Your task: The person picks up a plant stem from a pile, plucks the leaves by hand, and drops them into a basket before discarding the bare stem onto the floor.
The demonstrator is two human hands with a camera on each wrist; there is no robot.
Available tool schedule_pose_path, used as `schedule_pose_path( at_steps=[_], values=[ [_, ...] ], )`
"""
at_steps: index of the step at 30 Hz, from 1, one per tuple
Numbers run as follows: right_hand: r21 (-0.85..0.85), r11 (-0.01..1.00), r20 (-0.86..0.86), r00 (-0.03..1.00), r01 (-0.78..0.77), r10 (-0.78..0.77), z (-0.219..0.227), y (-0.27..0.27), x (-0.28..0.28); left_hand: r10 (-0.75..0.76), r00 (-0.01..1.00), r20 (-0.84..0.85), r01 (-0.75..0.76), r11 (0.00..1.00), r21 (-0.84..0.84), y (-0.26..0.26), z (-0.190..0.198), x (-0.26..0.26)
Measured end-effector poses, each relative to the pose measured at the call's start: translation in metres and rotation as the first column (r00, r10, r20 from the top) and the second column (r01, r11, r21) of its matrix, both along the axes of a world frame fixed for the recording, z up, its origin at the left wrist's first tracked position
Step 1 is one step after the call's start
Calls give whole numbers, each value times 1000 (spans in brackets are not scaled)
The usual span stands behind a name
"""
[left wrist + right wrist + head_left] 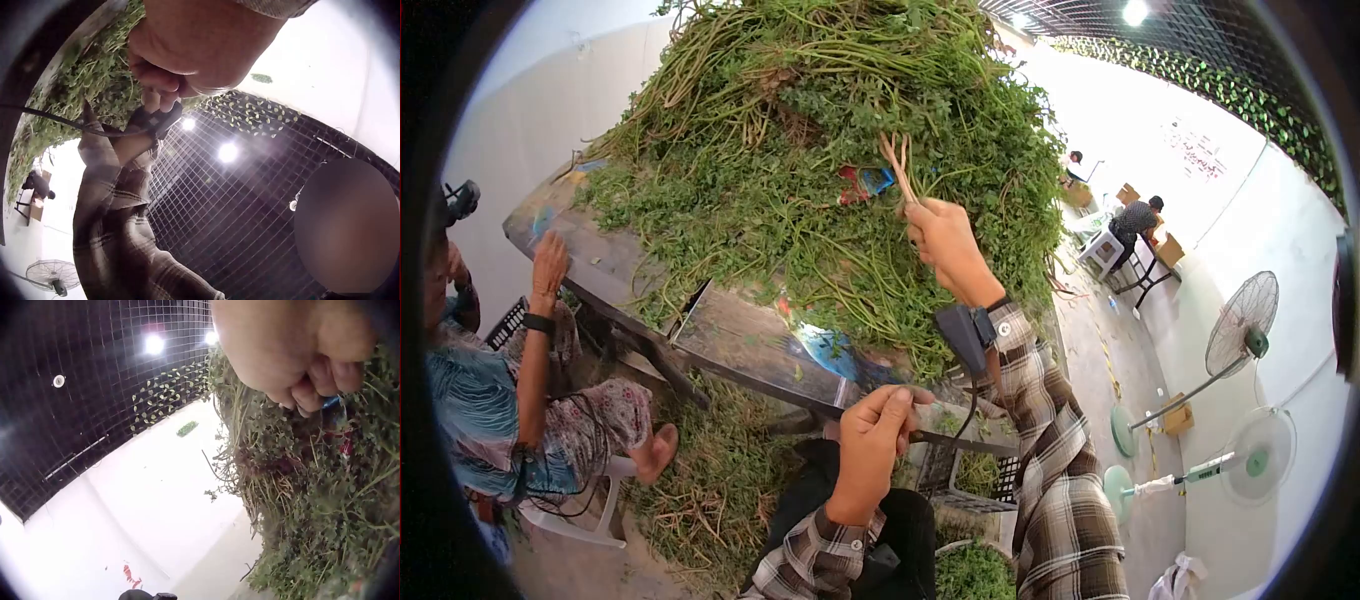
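Up on the herb heap (pixel 800 150), which covers the dark table (pixel 730 340), the right hand (pixel 945 240) pinches a few pale stems (pixel 897 165) that stand above its fist. Nearer the table's edge, the left hand (pixel 875 430) curls around a thin dark tool (pixel 945 438); its tip is hidden behind the right sleeve. Only the head view shows both grips. The right wrist view shows curled fingers (pixel 319 381) against the greens, the stems out of sight; the left wrist view shows knuckles (pixel 159 78) only.
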State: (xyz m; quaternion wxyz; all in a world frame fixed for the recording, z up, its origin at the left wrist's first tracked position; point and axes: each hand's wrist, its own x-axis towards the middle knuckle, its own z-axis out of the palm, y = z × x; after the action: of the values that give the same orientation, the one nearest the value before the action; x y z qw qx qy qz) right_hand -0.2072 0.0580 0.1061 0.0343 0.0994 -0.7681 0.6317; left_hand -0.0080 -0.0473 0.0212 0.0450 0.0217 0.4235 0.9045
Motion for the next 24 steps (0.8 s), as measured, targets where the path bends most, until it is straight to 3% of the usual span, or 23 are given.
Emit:
schedule_pose_path(
  at_steps=[3,6,9,10,15,18,21,23,24],
  values=[
    [11,1000,-3,1000,-26,26,-7,-7,13,8,1000,6,-8,1000,3,-1,1,1],
    [241,970,-135,991,34,-1,-6,-9,36,6,1000,5,-6,1000,-6,-5,1,-1],
    [234,972,-37,999,11,-2,-25,4,52,-4,1000,4,4,1000,-12,-7,1,-1],
    [328,943,-69,997,46,-25,-28,8,55,-1,1000,12,1,1000,-10,-7,1,-1],
    [228,973,-54,998,41,-29,-11,7,91,9,1000,-2,-9,1000,16,-6,-1,-3],
    [377,925,-59,998,42,-21,-33,17,107,4,1000,-16,-3,999,38,-5,-4,-5],
    [392,916,-125,992,80,-33,-47,33,113,10,1000,-17,-9,999,45,-4,-5,-6],
    [309,948,-96,994,71,-43,-44,33,132,0,1000,1,0,1000,18,-5,-7,-4],
    [372,924,-105,993,87,-52,-45,33,143,2,1000,-4,-2,1000,30,-5,-8,-5]
  ],
)
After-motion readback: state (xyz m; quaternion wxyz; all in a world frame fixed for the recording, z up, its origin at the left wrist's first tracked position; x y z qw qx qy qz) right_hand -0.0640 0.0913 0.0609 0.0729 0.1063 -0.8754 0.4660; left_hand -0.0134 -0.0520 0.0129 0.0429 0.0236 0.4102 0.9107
